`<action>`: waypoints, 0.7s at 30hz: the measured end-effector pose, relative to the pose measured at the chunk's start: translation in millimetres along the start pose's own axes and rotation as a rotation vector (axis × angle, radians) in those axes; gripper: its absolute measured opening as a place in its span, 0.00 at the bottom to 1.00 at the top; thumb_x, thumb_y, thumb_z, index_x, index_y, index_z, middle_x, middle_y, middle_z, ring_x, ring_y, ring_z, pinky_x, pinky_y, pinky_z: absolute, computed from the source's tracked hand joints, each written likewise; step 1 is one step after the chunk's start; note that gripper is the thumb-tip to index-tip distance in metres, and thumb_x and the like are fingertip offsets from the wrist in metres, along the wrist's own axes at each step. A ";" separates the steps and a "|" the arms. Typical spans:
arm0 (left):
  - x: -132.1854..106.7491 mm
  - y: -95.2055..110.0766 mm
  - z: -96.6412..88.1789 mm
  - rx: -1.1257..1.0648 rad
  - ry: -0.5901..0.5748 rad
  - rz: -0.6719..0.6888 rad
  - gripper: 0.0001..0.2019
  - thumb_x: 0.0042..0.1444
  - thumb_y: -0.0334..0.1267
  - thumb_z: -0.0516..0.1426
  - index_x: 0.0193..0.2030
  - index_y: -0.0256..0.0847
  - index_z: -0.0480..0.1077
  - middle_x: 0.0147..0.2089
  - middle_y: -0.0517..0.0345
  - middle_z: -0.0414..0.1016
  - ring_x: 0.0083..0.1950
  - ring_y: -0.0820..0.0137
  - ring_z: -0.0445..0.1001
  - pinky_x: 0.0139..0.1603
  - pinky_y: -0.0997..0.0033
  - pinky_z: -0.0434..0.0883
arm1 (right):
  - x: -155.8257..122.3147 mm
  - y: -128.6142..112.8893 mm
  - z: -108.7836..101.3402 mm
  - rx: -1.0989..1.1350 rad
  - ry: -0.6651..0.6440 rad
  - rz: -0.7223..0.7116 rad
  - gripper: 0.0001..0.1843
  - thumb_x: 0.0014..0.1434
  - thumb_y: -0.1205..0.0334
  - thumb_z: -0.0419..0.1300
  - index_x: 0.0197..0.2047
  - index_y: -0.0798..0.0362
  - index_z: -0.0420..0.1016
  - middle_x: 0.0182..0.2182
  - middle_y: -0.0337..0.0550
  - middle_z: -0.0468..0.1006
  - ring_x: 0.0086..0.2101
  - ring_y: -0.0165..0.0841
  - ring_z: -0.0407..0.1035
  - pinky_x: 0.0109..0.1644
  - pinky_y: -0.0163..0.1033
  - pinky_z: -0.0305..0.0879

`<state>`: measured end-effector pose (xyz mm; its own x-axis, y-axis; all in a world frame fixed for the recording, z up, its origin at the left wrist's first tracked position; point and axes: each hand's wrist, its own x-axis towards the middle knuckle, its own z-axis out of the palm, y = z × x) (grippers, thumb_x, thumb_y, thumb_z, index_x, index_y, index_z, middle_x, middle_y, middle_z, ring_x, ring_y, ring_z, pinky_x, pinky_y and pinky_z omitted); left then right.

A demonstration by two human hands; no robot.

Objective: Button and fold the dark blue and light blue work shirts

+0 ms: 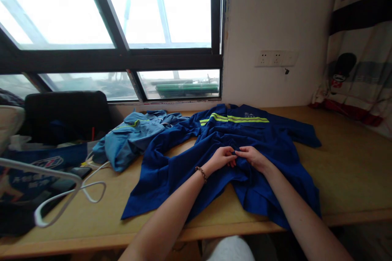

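A dark blue work jacket (269, 147) with yellow-green reflective stripes lies spread on the wooden table (352, 171). My left hand (223, 157), with a bead bracelet on its wrist, pinches the fabric at the jacket's middle. My right hand (252, 158) pinches the same spot from the other side, and the fingertips of both hands meet there. Both hands are closed on the cloth.
A lighter blue garment (134, 138) lies crumpled left of the jacket. A white clothes hanger (61, 195) juts in at the left over a dark printed bag (27, 171). A black chair back (67, 114) stands by the window. Wall sockets (275, 58) are behind, patterned bedding (361, 69) at the right.
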<state>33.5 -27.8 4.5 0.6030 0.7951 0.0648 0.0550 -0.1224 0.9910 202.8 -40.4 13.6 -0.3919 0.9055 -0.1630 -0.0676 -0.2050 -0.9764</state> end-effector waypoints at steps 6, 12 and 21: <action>-0.3 2.6 0.1 -0.042 -0.008 -0.024 0.12 0.46 0.41 0.57 0.32 0.34 0.62 0.21 0.58 0.70 0.20 0.75 0.69 0.21 0.79 0.64 | -4.7 -3.9 0.6 -0.021 -0.097 0.020 0.15 0.44 0.54 0.63 0.27 0.60 0.73 0.21 0.41 0.74 0.17 0.22 0.62 0.18 0.27 0.52; -1.8 7.5 4.7 -0.042 0.139 0.079 0.15 0.47 0.39 0.56 0.39 0.39 0.57 0.33 0.59 0.70 0.21 0.77 0.69 0.19 0.79 0.63 | 2.7 -4.9 -12.3 0.305 0.265 -0.042 0.10 0.44 0.59 0.64 0.27 0.57 0.73 0.20 0.41 0.75 0.20 0.29 0.69 0.26 0.34 0.65; -21.8 34.1 22.0 0.774 -0.389 0.196 0.11 0.44 0.44 0.59 0.33 0.41 0.70 0.28 0.64 0.71 0.29 0.77 0.68 0.28 0.80 0.60 | 11.9 0.4 -25.3 0.484 0.476 0.020 0.03 0.47 0.65 0.61 0.26 0.57 0.73 0.21 0.42 0.77 0.22 0.31 0.71 0.29 0.35 0.69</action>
<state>39.8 -62.4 34.3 0.8778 0.4772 0.0407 0.3606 -0.7144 0.5997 221.3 -20.3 7.7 0.0422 0.9420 -0.3330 -0.5112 -0.2660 -0.8173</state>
